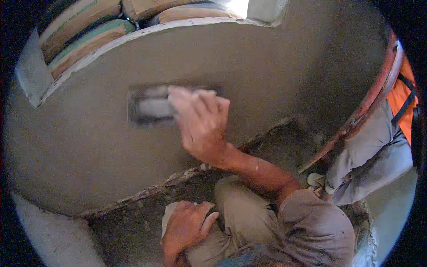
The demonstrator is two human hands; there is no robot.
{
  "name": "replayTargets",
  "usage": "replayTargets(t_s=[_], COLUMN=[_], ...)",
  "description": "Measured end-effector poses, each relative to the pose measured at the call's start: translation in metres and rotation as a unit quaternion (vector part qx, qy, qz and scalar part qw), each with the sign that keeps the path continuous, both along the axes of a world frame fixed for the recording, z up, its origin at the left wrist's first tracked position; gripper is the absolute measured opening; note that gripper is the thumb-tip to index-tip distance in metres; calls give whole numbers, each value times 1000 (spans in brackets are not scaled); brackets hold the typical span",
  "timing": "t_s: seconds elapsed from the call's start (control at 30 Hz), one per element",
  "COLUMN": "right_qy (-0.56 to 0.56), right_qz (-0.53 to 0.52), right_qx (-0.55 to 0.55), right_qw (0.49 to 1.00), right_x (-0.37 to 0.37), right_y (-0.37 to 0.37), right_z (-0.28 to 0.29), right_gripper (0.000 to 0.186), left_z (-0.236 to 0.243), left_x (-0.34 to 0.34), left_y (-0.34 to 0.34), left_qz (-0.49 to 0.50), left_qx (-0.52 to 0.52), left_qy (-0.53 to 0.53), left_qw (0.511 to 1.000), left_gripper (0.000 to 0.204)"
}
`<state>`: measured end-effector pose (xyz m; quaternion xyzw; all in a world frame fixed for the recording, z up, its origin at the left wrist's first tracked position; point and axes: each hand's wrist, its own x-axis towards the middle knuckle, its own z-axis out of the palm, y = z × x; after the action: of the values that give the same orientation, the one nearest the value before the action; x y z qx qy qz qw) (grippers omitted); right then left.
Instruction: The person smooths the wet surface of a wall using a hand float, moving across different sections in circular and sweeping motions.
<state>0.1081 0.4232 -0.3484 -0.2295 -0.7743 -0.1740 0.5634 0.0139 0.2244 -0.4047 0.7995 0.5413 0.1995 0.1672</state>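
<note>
My right hand (202, 120) is wrapped around the handle of a rectangular plastering float (153, 107), blurred by motion. The float lies flat against the smooth grey-brown plastered wall (89, 133) in front of me. Its dark border and paler middle show to the left of my knuckles; the handle is mostly hidden by my fingers. Lower down, my left hand (187, 224) rests on my bent left knee, thumb apart from the fingers, with no tool in it.
Stacked paper sacks (89, 40) lie beyond the wall's top edge. A rough strip of broken ground (147, 209) runs along its foot. At right, a reddish frame (373, 98) edges the opening, where another person in grey trousers (369, 155) and orange top stands close.
</note>
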Motion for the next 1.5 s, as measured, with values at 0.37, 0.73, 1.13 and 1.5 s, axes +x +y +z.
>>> replayTargets(t_s=[0.37, 0.73, 1.13, 1.5], right_qy=[237, -27, 207, -51], right_qz=[-42, 23, -74, 25], right_qx=[8, 21, 42, 44], right_qw=[971, 999, 975, 997], right_x=[54, -55, 2, -111], right_y=[57, -26, 18, -54], right_z=[81, -11, 71, -19], right_gripper=[27, 36, 33, 36], left_z=[-8, -13, -25, -17], left_x=[-5, 1, -4, -2], left_y=[-4, -6, -14, -18], left_qz=[10, -8, -4, 11], left_qx=[17, 2, 17, 55], left_qy=[-19, 2, -17, -27], left_qw=[1000, 1000, 1000, 998], left_gripper=[28, 34, 34, 34])
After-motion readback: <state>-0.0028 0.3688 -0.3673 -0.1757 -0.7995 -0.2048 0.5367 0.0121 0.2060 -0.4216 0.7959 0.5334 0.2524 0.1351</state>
